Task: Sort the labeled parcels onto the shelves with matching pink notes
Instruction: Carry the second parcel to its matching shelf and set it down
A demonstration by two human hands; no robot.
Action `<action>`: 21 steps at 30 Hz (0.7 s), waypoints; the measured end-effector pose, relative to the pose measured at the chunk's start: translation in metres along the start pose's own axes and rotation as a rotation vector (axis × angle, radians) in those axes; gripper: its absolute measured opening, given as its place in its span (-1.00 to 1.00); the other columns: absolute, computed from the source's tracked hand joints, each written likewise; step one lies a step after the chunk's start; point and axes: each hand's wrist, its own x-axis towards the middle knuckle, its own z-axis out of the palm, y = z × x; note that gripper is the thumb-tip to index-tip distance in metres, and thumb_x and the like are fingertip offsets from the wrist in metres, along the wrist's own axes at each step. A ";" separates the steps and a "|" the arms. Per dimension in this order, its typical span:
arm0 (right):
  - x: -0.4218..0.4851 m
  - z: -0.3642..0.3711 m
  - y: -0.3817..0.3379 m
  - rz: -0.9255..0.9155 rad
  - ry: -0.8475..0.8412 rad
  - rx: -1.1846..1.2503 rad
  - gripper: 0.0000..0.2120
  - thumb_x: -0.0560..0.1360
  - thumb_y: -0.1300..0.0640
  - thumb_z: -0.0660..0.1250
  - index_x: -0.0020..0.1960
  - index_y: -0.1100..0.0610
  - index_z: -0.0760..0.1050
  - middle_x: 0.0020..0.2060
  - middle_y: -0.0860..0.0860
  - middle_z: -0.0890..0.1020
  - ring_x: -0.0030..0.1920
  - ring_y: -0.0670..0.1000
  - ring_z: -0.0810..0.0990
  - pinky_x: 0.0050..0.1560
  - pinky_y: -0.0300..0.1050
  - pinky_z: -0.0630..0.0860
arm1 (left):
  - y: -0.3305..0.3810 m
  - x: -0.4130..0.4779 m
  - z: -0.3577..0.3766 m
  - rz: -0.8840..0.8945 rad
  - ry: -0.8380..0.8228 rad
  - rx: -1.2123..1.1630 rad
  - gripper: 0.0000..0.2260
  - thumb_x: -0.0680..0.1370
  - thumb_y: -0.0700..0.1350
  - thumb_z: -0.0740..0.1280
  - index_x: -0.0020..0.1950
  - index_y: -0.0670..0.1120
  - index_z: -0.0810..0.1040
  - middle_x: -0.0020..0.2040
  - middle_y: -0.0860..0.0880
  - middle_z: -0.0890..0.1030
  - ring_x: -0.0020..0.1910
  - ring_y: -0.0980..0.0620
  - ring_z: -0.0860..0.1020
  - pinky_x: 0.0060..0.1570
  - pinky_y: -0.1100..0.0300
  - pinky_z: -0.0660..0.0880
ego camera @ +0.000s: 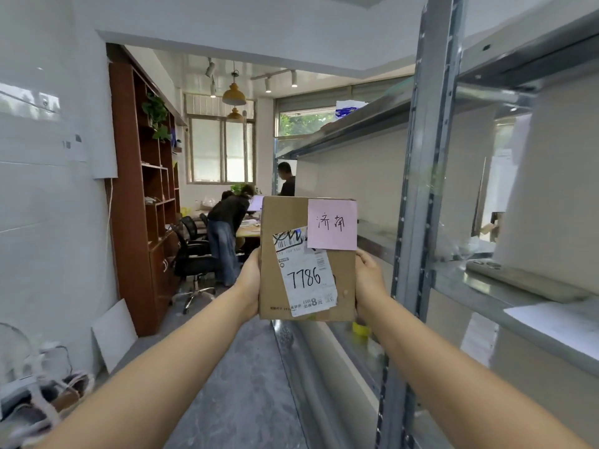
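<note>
I hold a brown cardboard parcel (282,222) upright at arm's length in the middle of the view. A pink note (332,224) with handwritten characters sticks to its upper right corner. Below that is a white shipping label (308,280) marked 7786. My left hand (251,283) grips the parcel's left edge and my right hand (369,280) grips its right edge. A grey metal shelf rack (424,189) stands just to the right of the parcel. No pink note on the shelves shows from here.
A phone (522,280) lies on the near shelf board, beside a white box (557,202). A yellow tape roll (360,328) sits on a lower shelf. Two people stand at a desk (248,232) ahead, past black office chairs (194,254) and a brown bookcase (142,196). Shoes (42,403) lie at the lower left.
</note>
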 end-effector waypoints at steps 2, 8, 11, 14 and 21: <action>0.000 -0.004 -0.008 -0.024 0.019 -0.007 -0.76 0.53 0.11 0.19 0.10 0.06 0.60 -0.14 0.07 0.70 -0.28 0.03 0.65 -0.37 -0.21 0.50 | 0.004 0.006 0.008 -0.017 -0.066 0.010 -0.58 0.62 0.12 0.02 -0.14 -0.03 0.59 -0.29 -0.06 0.71 -0.32 -0.07 0.67 -0.26 0.08 0.55; -0.002 -0.014 -0.014 -0.040 0.171 -0.018 -0.70 0.57 0.06 0.14 0.24 0.12 0.46 -0.05 0.08 0.63 -0.19 0.04 0.61 -0.33 -0.18 0.45 | 0.001 0.023 0.019 -0.050 -0.244 -0.011 -0.56 0.62 0.12 0.00 -0.11 -0.03 0.60 -0.23 -0.07 0.73 -0.33 -0.05 0.68 -0.23 0.07 0.56; -0.015 -0.024 -0.018 -0.033 0.280 -0.048 -0.77 0.58 0.07 0.12 0.17 0.08 0.45 -0.11 0.04 0.60 -0.19 0.02 0.58 -0.29 -0.16 0.43 | -0.007 0.026 0.028 -0.105 -0.307 -0.036 -0.57 0.61 0.11 0.03 -0.13 -0.06 0.61 -0.13 -0.13 0.71 -0.17 -0.15 0.65 -0.06 -0.03 0.56; -0.024 -0.041 -0.024 -0.057 0.367 -0.069 -0.69 0.56 0.05 0.13 0.24 0.11 0.46 0.05 0.13 0.64 -0.02 0.16 0.63 -0.23 -0.13 0.47 | -0.010 0.024 0.048 -0.114 -0.387 -0.017 -0.59 0.62 0.07 0.03 -0.18 -0.07 0.59 -0.24 -0.11 0.69 -0.20 -0.13 0.62 -0.11 0.03 0.53; -0.075 -0.109 -0.076 -0.140 0.602 -0.075 -0.74 0.56 0.12 0.10 0.14 0.09 0.51 -0.19 0.01 0.62 -0.25 0.03 0.58 -0.27 -0.15 0.47 | -0.008 -0.011 0.128 -0.149 -0.634 -0.058 -0.57 0.60 0.11 0.04 -0.16 -0.05 0.63 -0.22 -0.10 0.71 -0.31 -0.08 0.68 -0.15 0.05 0.57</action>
